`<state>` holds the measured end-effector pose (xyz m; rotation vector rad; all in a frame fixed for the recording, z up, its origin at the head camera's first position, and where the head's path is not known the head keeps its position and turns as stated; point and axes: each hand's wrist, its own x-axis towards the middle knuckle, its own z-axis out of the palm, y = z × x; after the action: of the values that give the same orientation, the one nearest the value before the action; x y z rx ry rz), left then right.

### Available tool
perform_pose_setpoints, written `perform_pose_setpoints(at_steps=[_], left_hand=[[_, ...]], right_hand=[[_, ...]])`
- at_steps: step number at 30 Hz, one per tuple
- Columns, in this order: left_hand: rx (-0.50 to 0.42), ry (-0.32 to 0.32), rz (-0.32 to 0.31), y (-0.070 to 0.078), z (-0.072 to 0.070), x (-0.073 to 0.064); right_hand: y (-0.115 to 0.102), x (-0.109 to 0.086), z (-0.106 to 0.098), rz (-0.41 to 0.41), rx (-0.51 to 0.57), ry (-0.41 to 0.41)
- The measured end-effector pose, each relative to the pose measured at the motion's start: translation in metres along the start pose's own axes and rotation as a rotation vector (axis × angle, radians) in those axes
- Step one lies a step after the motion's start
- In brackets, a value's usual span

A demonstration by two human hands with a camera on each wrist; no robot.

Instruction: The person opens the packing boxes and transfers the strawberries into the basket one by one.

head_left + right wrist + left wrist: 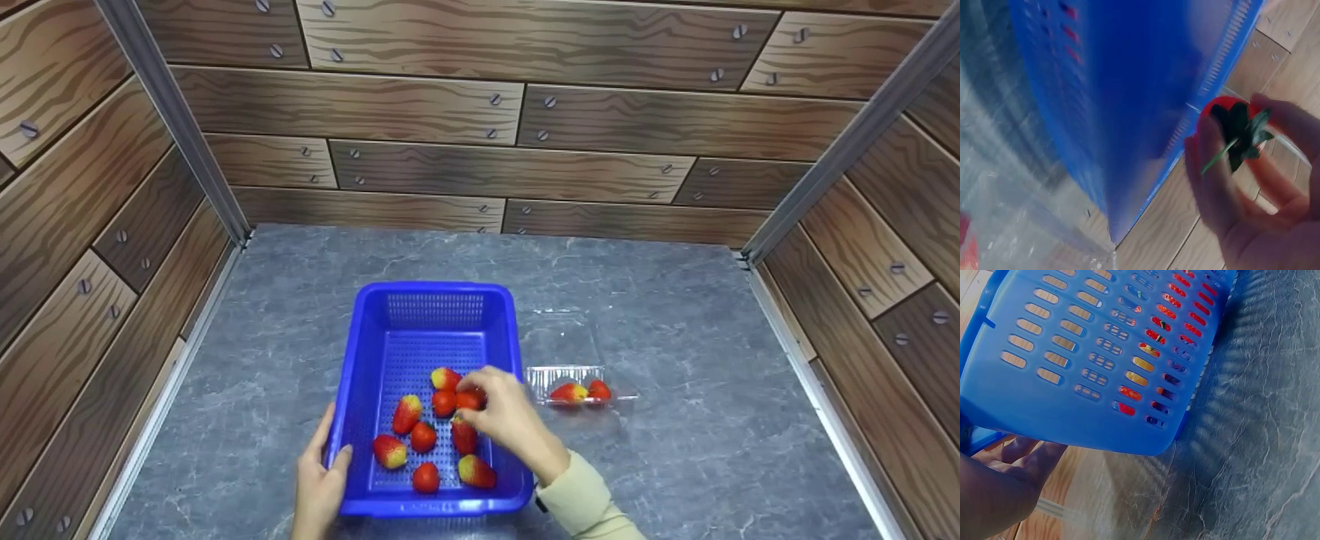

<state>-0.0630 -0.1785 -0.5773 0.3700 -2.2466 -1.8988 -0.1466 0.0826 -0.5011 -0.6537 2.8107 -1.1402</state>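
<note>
A blue plastic basket [433, 506] with slotted walls stands on the grey floor and holds several red and yellow strawberries [406, 415]. At its near left side my left hand [321, 476] grips the rim, thumb on top; in the left wrist view the fingers [1039, 461] are partly hidden by the basket. Over the right part of the basket, my right hand [510, 420] pinches a red strawberry [1224, 107] between thumb and fingers. Its green leaves and thin stem show in the right wrist view. To the right lies a clear plastic clamshell box [562, 373] with two strawberries [570, 393] inside.
The clamshell's lid [562, 337] lies folded back, away from me. Wood-patterned walls [420, 169] enclose the marbled grey surface [690, 360] at the back and both sides, with metal strips [825, 409] along the edges.
</note>
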Motion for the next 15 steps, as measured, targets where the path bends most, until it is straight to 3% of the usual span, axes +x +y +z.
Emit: perform_pose_setpoints(at_steps=[15], left_hand=[[0.012,0.0,-0.016,0.0,-0.001,0.002]], right_hand=[[0.002,-0.008,0.039,-0.073,-0.105,-0.246]])
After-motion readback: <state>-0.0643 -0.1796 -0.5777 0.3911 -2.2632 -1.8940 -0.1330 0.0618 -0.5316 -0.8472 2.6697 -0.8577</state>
